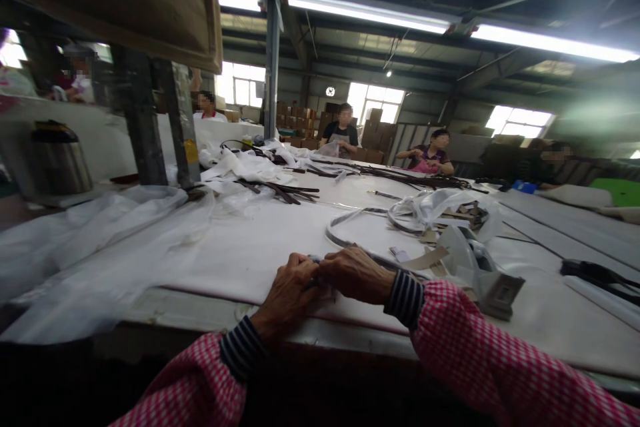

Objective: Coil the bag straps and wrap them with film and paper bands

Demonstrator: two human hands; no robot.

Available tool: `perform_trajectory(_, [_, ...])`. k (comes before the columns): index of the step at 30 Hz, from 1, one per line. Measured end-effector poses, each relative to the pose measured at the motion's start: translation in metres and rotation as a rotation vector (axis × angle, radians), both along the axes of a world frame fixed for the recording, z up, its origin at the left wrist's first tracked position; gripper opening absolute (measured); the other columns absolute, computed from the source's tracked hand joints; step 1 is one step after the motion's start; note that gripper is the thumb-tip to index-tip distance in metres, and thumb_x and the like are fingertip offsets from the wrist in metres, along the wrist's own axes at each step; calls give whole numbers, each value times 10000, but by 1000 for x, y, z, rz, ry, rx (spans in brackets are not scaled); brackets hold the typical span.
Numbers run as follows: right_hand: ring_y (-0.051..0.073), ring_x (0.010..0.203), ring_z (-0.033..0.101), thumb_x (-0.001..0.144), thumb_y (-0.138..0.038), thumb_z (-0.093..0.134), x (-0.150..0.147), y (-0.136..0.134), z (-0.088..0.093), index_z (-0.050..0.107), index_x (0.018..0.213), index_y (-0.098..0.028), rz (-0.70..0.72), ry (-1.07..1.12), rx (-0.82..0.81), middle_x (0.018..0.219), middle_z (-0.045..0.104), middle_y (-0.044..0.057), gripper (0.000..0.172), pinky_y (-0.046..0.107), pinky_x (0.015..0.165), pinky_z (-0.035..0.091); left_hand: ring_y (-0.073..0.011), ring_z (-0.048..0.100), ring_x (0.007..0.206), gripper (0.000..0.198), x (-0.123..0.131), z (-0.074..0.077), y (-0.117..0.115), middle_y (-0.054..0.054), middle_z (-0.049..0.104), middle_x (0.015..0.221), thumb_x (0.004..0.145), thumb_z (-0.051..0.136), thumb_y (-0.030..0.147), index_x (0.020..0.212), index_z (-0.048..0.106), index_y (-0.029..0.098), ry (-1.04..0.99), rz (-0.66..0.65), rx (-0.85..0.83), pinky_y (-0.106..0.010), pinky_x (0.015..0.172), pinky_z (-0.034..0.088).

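Near the table's front edge, my left hand [293, 290] and my right hand [356, 273] meet with fingers closed. Between the fingertips a small greyish bit shows, but the fingers cover most of it and I cannot tell its kind. Just beyond the hands a long grey strap [336, 238] curves over the white tabletop [250, 233]. Part of the strap passes behind my right hand, so whether it reaches the fingers is hidden. To the right of that hand lie cut beige strips [427, 259] and a pale plastic device with a rectangular base [503, 295].
Clear plastic sheeting [125, 240] drapes over the table's left side. Dark brown straps [285, 192] lie farther back, and a black tool-like object [600, 277] is at right. Posts [143, 120] rise at left beside a metal flask [60, 159]. Several people work across the table.
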State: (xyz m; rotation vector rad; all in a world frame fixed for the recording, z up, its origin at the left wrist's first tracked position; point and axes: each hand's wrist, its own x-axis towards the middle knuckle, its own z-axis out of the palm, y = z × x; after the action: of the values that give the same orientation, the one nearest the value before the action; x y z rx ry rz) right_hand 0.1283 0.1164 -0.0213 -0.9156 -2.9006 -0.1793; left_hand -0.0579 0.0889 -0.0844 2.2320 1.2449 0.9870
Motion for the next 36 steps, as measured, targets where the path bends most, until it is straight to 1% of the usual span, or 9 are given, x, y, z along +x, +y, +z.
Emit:
perform_trajectory(3, [145,707,563,960,-117,533,9,-7,-17,641,1077,-179,92,54,124,894,678,35,171,283,575,286,-266,497,1072,62,1,2,-2,-17,654,930,898,659,269,945,699,256,29,1,20,-373,871,431])
perform_trajectory(7, [176,783,541,1007,-127,471,16,-11,-31,606,999,-150,163,84,238,927,651,59,137,304,585,298,-256,494,1036,103,2,1,-4,-22,642,895,906,645,272,814,657,229,51,5,48,-361,840,441])
perform_trajectory(16, [190,847,521,1016,-117,439,23,-14,-36,581,1034,-156,195,101,197,1000,631,68,148,305,665,398,-265,498,1053,123,4,2,-3,-40,641,890,881,602,225,761,624,226,67,6,36,-383,880,467])
perform_trajectory(19, [199,883,530,1004,-130,467,25,-17,-38,588,1057,-166,174,77,191,1028,631,70,137,307,665,416,-276,511,1107,66,1,4,-5,-52,643,976,862,599,226,849,663,234,75,13,-1,-414,937,467])
perform_trajectory(22, [217,936,533,1005,-157,479,27,-22,-42,590,1108,-170,148,65,208,1078,628,84,152,314,669,438,-269,550,1123,189,-7,7,-6,-67,608,1140,807,642,225,987,697,242,37,-11,-93,-424,1000,462])
perform_trajectory(25, [229,969,525,1003,-145,466,32,-28,-47,556,1217,-153,129,67,221,1129,620,108,233,328,698,466,-274,556,1162,288,-14,9,-4,-73,583,1232,775,698,275,1062,709,252,1,-72,-187,-415,1067,431])
perform_trajectory(28, [236,986,515,993,-122,456,35,-32,-50,526,1274,-148,101,69,210,1161,607,119,291,334,707,478,-274,548,1181,230,-16,7,-1,-68,603,1201,826,675,340,1035,726,260,0,-60,-194,-409,1091,408])
perform_trajectory(31, [237,996,511,990,-117,455,35,-34,-49,538,1253,-145,96,69,174,1157,603,116,278,336,735,485,-262,575,1119,179,-13,4,0,-72,598,1161,828,666,316,980,726,242,12,-4,-156,-405,1057,434])
perform_trajectory(36, [222,990,520,985,-132,470,33,-35,-46,554,1248,-175,46,123,122,1160,596,103,280,325,760,478,-264,592,1087,198,-10,4,0,-82,601,1151,827,679,346,981,714,227,12,7,-133,-420,1039,456])
